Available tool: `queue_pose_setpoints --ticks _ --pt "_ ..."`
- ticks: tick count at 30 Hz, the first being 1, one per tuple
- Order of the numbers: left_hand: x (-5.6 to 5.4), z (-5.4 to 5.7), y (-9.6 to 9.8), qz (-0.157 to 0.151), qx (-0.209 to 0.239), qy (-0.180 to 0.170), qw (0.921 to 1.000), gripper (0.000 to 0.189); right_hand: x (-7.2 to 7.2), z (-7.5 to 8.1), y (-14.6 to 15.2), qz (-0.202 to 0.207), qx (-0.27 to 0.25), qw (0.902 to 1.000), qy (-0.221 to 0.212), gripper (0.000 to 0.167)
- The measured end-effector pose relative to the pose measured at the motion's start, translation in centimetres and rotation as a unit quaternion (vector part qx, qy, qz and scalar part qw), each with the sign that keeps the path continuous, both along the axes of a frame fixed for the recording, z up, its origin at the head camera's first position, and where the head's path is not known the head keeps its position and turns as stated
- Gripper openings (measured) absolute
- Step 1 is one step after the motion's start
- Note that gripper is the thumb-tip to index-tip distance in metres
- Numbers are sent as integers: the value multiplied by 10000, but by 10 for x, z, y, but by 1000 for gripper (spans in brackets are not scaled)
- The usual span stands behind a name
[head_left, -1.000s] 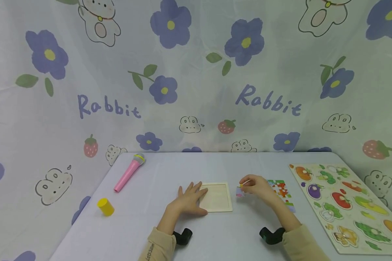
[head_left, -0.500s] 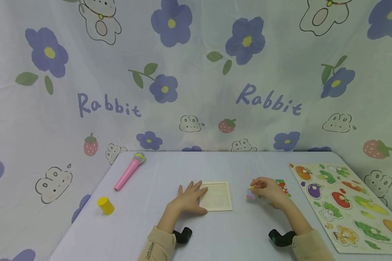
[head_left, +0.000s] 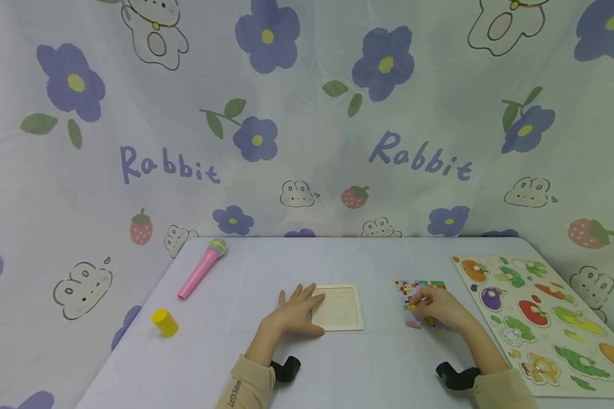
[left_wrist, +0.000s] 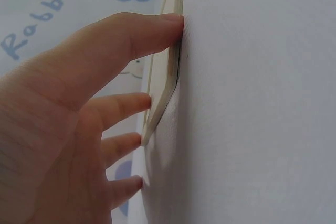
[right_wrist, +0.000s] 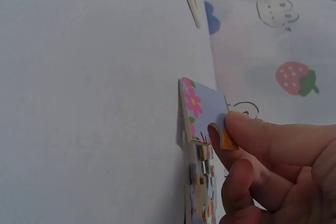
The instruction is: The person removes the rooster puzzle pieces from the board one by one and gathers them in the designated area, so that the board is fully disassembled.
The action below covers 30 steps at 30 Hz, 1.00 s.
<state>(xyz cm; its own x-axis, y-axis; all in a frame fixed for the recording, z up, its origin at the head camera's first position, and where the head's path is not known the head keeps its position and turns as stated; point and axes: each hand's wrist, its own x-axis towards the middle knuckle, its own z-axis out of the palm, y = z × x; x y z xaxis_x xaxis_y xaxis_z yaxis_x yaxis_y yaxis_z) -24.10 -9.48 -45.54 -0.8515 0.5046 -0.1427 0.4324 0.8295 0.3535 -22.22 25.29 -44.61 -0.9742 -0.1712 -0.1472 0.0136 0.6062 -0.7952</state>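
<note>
My left hand (head_left: pixel 294 312) rests with spread fingers on the left side of a shallow wooden puzzle tray (head_left: pixel 341 308). In the left wrist view, the thumb (left_wrist: pixel 149 30) lies against the near edge of this tray, and another finger meets its side. My right hand (head_left: pixel 440 307) pinches a jigsaw piece (right_wrist: pixel 202 108) between thumb and fingertips. That piece is pale purple with pink flowers and a bit of orange. Other colourful jigsaw pieces (right_wrist: pixel 197 200) lie close beyond it, partly hidden by the right hand in the head view.
At the right lies a large vegetable peg board (head_left: pixel 558 389). A pink toy microphone (head_left: pixel 202 271) and a yellow cylinder (head_left: pixel 165 322) are on the left of the white table (head_left: pixel 225 335). A rabbit-patterned cloth (head_left: pixel 307 113) hangs behind.
The right hand has moved right, away from the tray, carrying the jigsaw piece over to the other pieces. The left hand has stayed on the tray.
</note>
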Motion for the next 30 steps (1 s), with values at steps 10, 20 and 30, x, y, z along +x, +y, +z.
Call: queue_pose_setpoints --ticks 10,20,30 --pt "1 1 -2 34 38 -44 10000 80 3 -4 -5 46 588 9977 335 15" --pt "1 2 -3 64 -21 -37 10000 80 1 -2 -7 -192 677 9962 517 16" --pt "1 8 -2 -35 23 -58 10000 82 5 8 -11 -456 1596 9642 2067 14"
